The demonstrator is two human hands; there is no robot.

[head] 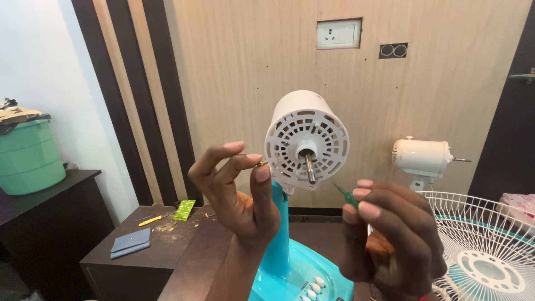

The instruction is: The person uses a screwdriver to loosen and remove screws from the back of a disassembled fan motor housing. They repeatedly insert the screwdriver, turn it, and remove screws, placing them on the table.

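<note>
Screw [262,163], small and brass-coloured, sits pinched between thumb and forefinger of our left hand [239,192], just beside the left rim of the white motor housing [306,142]. The housing's shaft [310,168] points toward us and slightly down. Our right hand [390,239] is closed around a green screwdriver [346,195], tip aimed up-left at the housing, lower and nearer us. The teal stand [278,245] rises between both hands; a fan guard [485,251] lies right, leaving open room above.

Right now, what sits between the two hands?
In the head view, the white fan motor housing with its metal shaft, on the teal stand, sits between left hand and right hand.
</note>
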